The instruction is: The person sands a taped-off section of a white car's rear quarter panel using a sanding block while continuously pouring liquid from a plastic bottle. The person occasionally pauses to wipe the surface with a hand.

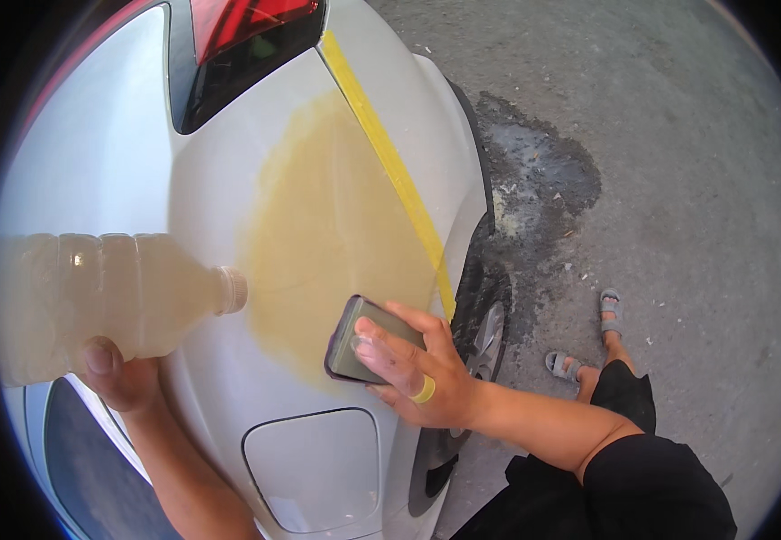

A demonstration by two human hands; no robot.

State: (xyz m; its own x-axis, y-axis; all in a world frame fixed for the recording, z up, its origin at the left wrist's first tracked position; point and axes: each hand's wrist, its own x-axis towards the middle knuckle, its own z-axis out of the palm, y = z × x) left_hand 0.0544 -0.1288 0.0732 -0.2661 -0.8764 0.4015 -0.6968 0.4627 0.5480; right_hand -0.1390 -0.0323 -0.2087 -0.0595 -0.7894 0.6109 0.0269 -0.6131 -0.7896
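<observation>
My left hand (121, 374) is closed round a clear plastic bottle (129, 292) of cloudy liquid. The bottle lies on its side in the air, its cap end pointing right toward the car. My right hand (419, 364) grips a grey sanding block (359, 340) with a dark edge. That block rests against the lower part of a tan, smooth-edged patch (336, 207) on the car's light rear side panel (215, 193). Clear wrapping and a yellow band cover one right finger. Yellow masking tape (383, 153) runs down the patch's right side.
A square fuel flap (311, 468) sits below the patch, and a red tail light (246, 27) above it. To the right are the rear wheel (487, 337), a wet stain (543, 166) on the grey ground, and feet in grey sandals (610, 310).
</observation>
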